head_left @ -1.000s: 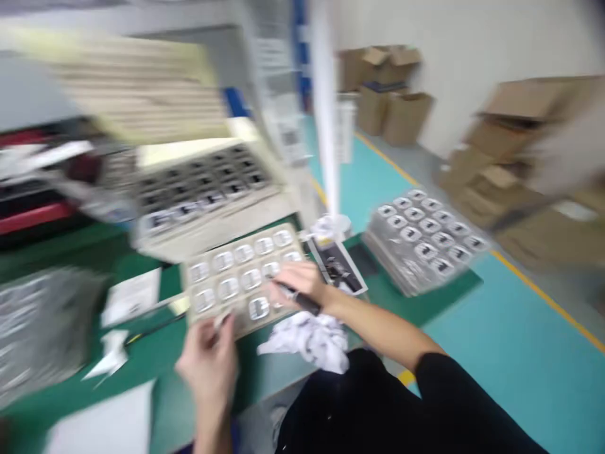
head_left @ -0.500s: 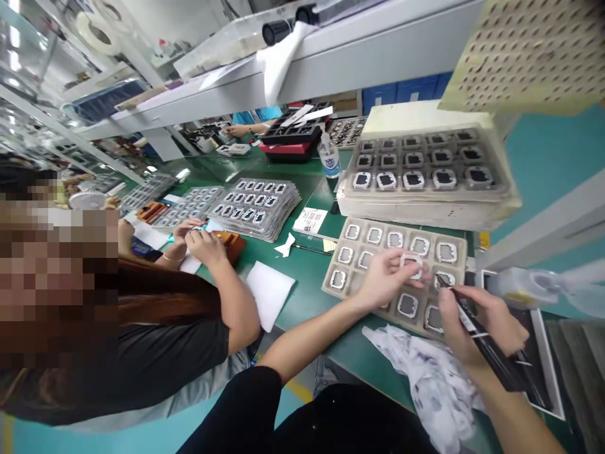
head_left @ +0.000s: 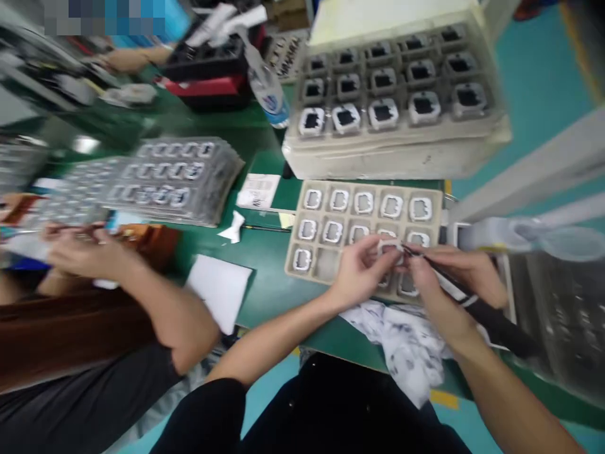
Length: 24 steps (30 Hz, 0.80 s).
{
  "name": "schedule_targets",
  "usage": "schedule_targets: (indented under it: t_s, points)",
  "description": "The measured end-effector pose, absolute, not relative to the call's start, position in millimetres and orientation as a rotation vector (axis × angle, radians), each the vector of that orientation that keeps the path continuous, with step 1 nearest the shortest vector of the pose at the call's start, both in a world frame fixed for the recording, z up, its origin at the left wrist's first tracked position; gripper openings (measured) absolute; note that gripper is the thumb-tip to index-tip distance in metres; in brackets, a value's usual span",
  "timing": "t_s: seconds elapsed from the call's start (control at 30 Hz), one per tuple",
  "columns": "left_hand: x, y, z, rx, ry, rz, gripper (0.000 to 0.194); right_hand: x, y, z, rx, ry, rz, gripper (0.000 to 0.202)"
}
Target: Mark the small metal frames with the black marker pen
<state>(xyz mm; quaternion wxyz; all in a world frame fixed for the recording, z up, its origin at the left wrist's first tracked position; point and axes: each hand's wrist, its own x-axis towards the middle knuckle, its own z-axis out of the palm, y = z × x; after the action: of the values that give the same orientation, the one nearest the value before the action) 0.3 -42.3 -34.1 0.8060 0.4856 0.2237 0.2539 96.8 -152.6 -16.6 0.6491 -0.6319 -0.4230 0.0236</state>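
Centrally: left hand (head_left: pixel 357 272), angled from near left, closed in a pinch on one white frame (head_left: pixel 388 246) above beige compartment tray (head_left: pixel 326 264); right hand (head_left: pixel 454 282), curled round black pen (head_left: pixel 496 325), tip just beside the frame.

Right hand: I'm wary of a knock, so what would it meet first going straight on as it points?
Most likely the small white frame pinched in the left hand, met by the tip of the black pen that the right hand holds. Whether they touch is unclear.
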Motion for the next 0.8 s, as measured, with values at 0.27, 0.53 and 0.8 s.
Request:
schedule_targets:
  t_s: [0.27,0.53,0.8]
  points:
    - [-4.6,-39.2,-38.7,1.222,0.485,0.618,0.043,99.0,-156.0,-18.1,-1.473,-1.092,-0.073,0.009]
    - [-4.5,-41.7,-45.1,1.323,0.461,0.687,0.034,97.4,-156.6,-10.5,-1.545,-1.177,-0.089,0.015]
    - [-7.9,-41.4,-47.7,1.385,0.469,0.671,0.027,98.5,-155.5,-9.6,-1.545,-1.223,-0.125,0.020]
